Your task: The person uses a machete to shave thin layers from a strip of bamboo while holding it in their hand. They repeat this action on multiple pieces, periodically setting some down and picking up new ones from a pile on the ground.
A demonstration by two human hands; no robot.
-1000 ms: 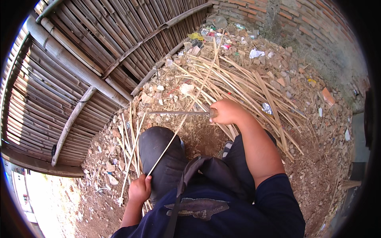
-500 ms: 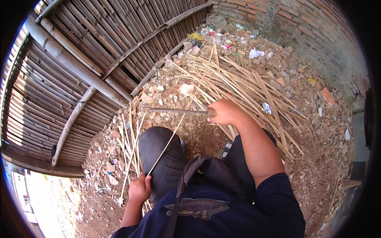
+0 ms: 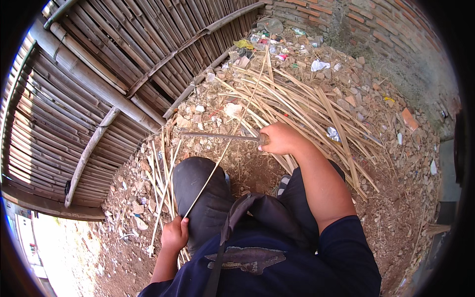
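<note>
In my right hand (image 3: 279, 138) is the handle of a long narrow knife (image 3: 220, 135), its blade pointing left across a thin bamboo strip (image 3: 203, 189). The fingers of my left hand (image 3: 174, 232) are closed on the near end of that strip, beside my left knee. From there the strip slants up and away over the knee, passes the blade, and runs on toward the far pile. Whether the blade's edge touches the strip is hard to make out. Several cut strips (image 3: 157, 185) lie on the ground to the left of my left knee.
A large heap of bamboo strips (image 3: 307, 111) spreads beyond my right hand. Stones and litter, including a white scrap (image 3: 319, 65), cover the ground. A bamboo wall (image 3: 148, 49) stands at the left and a brick wall (image 3: 381, 34) at the back right.
The knife tip has shifted very slightly up and left. Both hands stay almost where they were, still holding the knife and the strip.
</note>
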